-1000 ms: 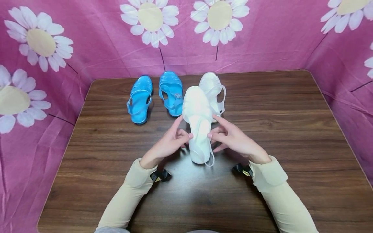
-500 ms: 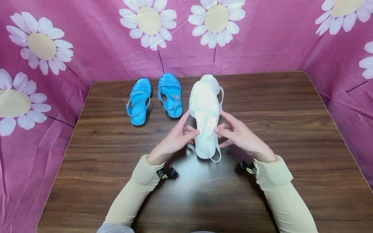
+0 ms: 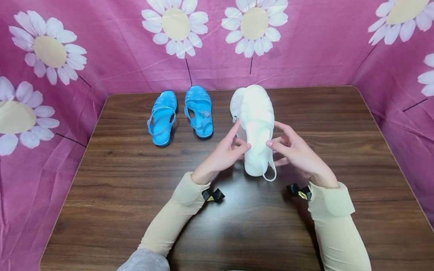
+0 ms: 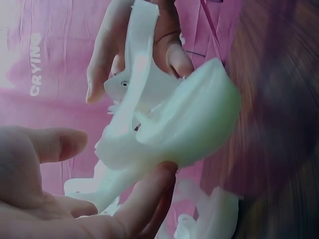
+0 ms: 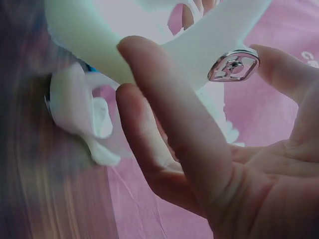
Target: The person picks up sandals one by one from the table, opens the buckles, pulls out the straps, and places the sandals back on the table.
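A white strappy sandal is held above the table, toe pointing to the far side, its thin back strap dangling at the heel. My left hand pinches its left side, thumb on top and fingers along the edge. On the opposite side my right hand grips it in the same way. A silver buckle shows on the held sandal's strap beside my right thumb in the right wrist view. The second white sandal lies beyond, mostly hidden; the right wrist view shows it below the held one.
Two blue sandals, a left one and a right one, lie side by side at the back left of the brown wooden table. A pink cloth with white daisies rises behind the table and along both sides.
Both hands have carried the held white sandal to the right and slightly away, across the other white sandal, now leaving only that one's left part visible. The blue sandals have stayed put.
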`<state>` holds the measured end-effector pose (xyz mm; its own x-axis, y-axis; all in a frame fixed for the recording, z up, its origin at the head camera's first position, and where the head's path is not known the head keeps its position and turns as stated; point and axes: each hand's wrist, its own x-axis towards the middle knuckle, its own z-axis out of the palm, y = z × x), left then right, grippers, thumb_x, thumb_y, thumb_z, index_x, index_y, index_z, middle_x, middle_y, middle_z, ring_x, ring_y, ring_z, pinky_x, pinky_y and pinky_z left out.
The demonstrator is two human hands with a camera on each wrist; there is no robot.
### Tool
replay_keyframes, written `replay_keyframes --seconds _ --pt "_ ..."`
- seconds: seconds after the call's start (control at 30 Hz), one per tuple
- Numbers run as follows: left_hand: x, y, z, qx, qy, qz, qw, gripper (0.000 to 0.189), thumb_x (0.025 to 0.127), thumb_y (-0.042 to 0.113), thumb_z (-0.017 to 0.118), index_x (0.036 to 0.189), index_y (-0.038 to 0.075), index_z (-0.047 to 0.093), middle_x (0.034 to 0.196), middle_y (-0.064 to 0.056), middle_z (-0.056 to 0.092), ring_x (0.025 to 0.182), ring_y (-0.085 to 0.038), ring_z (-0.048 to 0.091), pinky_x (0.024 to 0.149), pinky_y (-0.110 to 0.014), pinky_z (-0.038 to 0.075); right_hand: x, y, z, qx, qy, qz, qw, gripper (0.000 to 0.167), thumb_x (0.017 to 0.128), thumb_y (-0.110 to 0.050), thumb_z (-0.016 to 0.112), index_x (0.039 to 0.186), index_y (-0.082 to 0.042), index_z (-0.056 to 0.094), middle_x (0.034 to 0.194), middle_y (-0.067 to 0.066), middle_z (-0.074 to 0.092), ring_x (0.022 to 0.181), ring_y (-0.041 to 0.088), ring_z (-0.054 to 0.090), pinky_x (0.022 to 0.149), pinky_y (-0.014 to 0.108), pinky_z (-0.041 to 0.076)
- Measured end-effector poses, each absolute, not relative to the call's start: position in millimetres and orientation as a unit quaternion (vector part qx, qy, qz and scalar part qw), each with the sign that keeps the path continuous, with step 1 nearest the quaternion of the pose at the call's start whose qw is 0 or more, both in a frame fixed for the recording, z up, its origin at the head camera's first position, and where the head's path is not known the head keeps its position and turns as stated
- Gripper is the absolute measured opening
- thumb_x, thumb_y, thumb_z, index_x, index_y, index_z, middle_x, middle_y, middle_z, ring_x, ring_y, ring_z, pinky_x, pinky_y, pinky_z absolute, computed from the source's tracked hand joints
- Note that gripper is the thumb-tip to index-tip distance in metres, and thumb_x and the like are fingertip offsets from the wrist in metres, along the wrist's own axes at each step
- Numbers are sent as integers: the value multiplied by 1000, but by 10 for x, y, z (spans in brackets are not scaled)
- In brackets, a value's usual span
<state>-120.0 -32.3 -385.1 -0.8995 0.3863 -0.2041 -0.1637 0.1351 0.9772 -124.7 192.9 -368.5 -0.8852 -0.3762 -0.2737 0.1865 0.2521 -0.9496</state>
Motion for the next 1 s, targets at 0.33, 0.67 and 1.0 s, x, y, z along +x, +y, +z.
replay_keyframes --seconds 0.33,0.67,1.0 --pt "-1246 -8 -3888 97 775 600 176 75 95 23 59 155 28 15 124 -7 54 103 -18 61 86 -27 50 -1330 2138 -3721 -33 777 -592 211 74 95 -22 61 148 -15 11 101 4 61 86 10 66 69 44 59" --pt "-1243 323 -3964 79 774 598 191 61 91 24 64 145 8 42 138 -8 44 119 -19 55 87 -18 46 -1378 2367 -3751 10 779 -596 193 70 96 -23 60 146 -14 12 94 -4 64 86 8 67 69 42 59" --pt "-1230 515 -4084 49 727 641 240 70 89 22 67 149 11 34 146 -6 39 130 -20 47 91 -21 46 -1468 2499 -3891 29 787 -578 215 79 96 -28 59 149 -7 4 103 9 56 84 10 65 70 46 59"
